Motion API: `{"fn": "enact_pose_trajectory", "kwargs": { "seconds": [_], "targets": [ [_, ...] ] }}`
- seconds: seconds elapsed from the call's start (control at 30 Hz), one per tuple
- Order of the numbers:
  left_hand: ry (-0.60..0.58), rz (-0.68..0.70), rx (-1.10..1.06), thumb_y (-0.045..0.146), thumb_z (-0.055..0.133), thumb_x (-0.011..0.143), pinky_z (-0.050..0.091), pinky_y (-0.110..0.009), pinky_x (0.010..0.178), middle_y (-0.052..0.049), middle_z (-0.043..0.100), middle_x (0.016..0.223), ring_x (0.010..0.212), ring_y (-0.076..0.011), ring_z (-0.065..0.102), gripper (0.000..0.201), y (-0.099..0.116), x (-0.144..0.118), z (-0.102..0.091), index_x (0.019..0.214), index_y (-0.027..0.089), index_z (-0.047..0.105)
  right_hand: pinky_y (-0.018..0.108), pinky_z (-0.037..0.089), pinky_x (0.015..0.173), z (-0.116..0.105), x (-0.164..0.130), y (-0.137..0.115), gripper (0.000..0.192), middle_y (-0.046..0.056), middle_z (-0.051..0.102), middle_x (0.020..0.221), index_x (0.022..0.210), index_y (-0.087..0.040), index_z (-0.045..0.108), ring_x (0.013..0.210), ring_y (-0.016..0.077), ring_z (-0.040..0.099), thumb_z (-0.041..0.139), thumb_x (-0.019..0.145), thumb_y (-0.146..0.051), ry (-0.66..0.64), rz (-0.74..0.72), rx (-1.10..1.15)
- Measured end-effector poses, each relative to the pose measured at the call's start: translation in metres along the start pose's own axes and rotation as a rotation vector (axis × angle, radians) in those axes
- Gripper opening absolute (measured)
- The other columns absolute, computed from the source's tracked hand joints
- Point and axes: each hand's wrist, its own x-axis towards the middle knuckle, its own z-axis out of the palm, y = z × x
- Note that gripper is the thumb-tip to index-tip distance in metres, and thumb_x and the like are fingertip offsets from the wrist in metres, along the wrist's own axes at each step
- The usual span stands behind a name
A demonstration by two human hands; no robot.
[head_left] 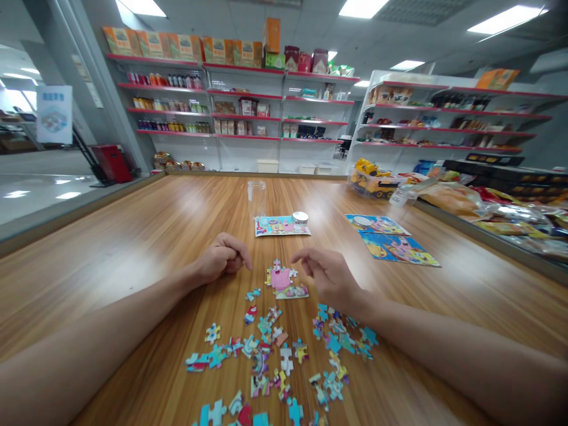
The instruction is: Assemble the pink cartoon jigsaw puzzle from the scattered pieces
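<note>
Several loose jigsaw pieces (284, 355) lie scattered on the wooden table (133, 248) between my forearms. A small joined patch of pink and yellow pieces (284, 281) sits just beyond them. My left hand (222, 257) rests on the table left of that patch, fingers curled in; whether it holds a piece is hidden. My right hand (328, 275) hovers right of the patch with fingers spread and nothing visible in them. A printed picture card (279, 226) lies farther back with a round metal lid (300, 217) on its corner.
A clear plastic jar (257, 198) stands behind the card. Two more picture cards (390, 239) lie at the right, one with a lid (362, 222). A yellow toy truck (370, 176) and snack bags (465, 204) line the right edge. Shop shelves fill the background.
</note>
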Motion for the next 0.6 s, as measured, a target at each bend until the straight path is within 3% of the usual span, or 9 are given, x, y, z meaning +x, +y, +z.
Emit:
{"fn": "enact_pose_trajectory", "kwargs": {
  "seconds": [0.1, 0.27, 0.4, 0.6],
  "targets": [
    [-0.024, 0.006, 0.038, 0.018, 0.052, 0.054, 0.015, -0.019, 0.038, 0.003, 0.034, 0.034, 0.034, -0.0049, 0.022, 0.025, -0.001, 0.001, -0.001, 0.059, 0.006, 0.074, 0.026, 0.035, 0.053, 0.000, 0.005, 0.024, 0.028, 0.001, 0.050, 0.067, 0.088, -0.015, 0.065, 0.057, 0.0131, 0.045, 0.038, 0.088, -0.018, 0.144, 0.248, 0.152],
    [-0.054, 0.036, 0.093, 0.013, 0.051, 0.054, 0.017, -0.018, 0.037, 0.001, 0.043, 0.034, 0.033, -0.0055, 0.028, 0.027, 0.000, 0.001, -0.001, 0.063, 0.007, 0.075, 0.025, 0.030, 0.052, 0.000, 0.010, 0.049, 0.036, 0.000, 0.050, 0.062, 0.077, -0.014, 0.066, 0.056, 0.0130, 0.042, 0.038, 0.053, -0.017, 0.215, 0.467, 0.307],
    [-0.094, 0.071, 0.121, 0.009, 0.052, 0.053, 0.028, -0.017, 0.040, -0.001, 0.054, 0.043, 0.039, -0.0078, 0.043, 0.030, 0.003, 0.000, 0.000, 0.070, 0.009, 0.077, 0.025, 0.029, 0.051, 0.000, 0.011, 0.052, 0.040, 0.000, 0.050, 0.060, 0.071, -0.015, 0.065, 0.055, 0.0129, 0.041, 0.036, 0.045, -0.020, 0.221, 0.525, 0.365],
    [-0.118, 0.084, 0.150, 0.008, 0.063, 0.062, 0.039, -0.018, 0.045, -0.002, 0.062, 0.071, 0.051, -0.0079, 0.053, 0.018, 0.006, 0.001, 0.003, 0.075, 0.012, 0.076, 0.026, 0.028, 0.051, -0.001, 0.011, 0.048, 0.037, -0.001, 0.050, 0.057, 0.069, -0.015, 0.064, 0.053, 0.0129, 0.042, 0.037, 0.045, -0.021, 0.208, 0.539, 0.356]
  ]
}}
